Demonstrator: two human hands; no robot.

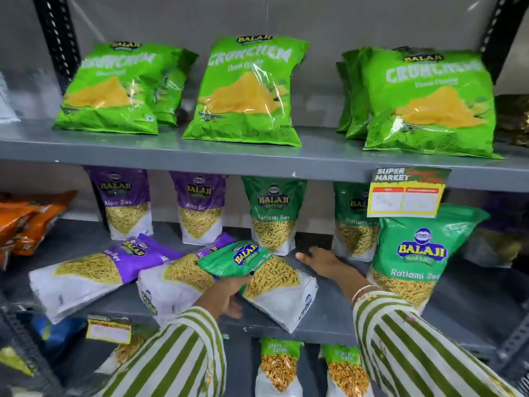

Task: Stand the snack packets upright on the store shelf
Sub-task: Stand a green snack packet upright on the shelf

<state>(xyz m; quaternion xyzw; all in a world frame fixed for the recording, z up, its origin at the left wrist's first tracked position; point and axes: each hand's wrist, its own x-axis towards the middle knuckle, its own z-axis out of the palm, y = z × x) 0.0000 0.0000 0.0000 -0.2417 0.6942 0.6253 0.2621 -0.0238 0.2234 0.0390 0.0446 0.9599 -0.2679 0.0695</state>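
I am working on the middle shelf (343, 325), and the job looks roughly half done. Along its back edge four packets already stand upright: two purple Aloo Sev packets (126, 204) toward the left, two green Ratlami Sev packets (273, 213) toward the right. A fifth, larger-looking green Ratlami Sev packet (415, 256) stands near the front edge on the right, just beside my right sleeve.

Three packets still lie flat toward the front edge. A fallen purple packet (94, 270) lies at the left; a second fallen purple packet (174, 279) lies beside it, partly under the fallen green packet (272, 279), which is the one I am dealing with now.

My left hand (226, 296) has its fingers closed on the near edge of that green packet, around its middle; how firm the hold is, I cannot tell. My right hand (320, 262) holds nothing, fingers spread apart, palm down on the bare shelf just right of the packet's top.

Every packet here reads "Balaji", the green ones "Balaji Wafers". On the shelf above, bright green bags (246, 93) read "Crunchem". A yellow price tag (406, 193) on that shelf's front edge says "Super Market"; its smaller writing is unreadable. Below, two packets (279, 365) appear to read "Chana Garam".
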